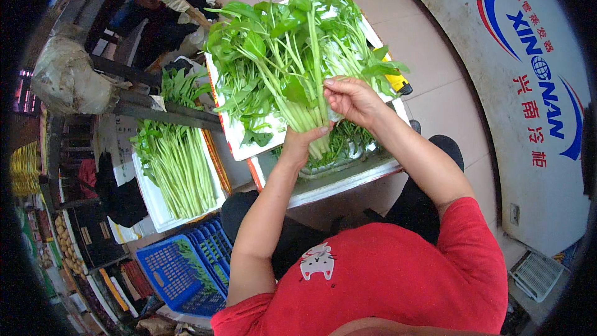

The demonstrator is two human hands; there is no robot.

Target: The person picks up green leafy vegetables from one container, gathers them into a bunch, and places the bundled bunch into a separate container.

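My left hand [298, 144] is closed around the lower stems of a bunch of leafy greens [298, 107], which look like water spinach. The bunch stands tilted, leaves pointing away from me. Beside its right edge is my right hand [352, 100], fingers curled and thumb tip at a thick stem; whether it pinches that stem is unclear. Behind the bunch, more loose greens [345, 51] lie on a white foam tray [249, 149]. That tray rests on a foam box [326, 192], where thin green trimmings [343, 147] sit in a clear plastic container.
On the left, another white foam tray [161, 224] holds aligned stems [186, 177]. Below it are blue plastic crates [172, 280]. A dark frame bar [172, 114] crosses the left side. A yellow-and-black tool [399, 83] lies right of the greens. A white freezer cabinet [527, 149] stands at right.
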